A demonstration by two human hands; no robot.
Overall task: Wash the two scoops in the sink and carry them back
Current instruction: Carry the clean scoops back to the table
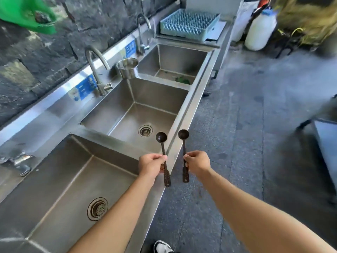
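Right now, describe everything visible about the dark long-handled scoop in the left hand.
The dark long-handled scoop has a small round bowl on a thin stem that widens into a flat handle end pierced with small holes. It looks like dark brown plastic or metal; which is unclear. It is held roughly upright, bowl up, over the front rim of the middle steel sink basin. Only the left hand touches it, pinching mid-stem.
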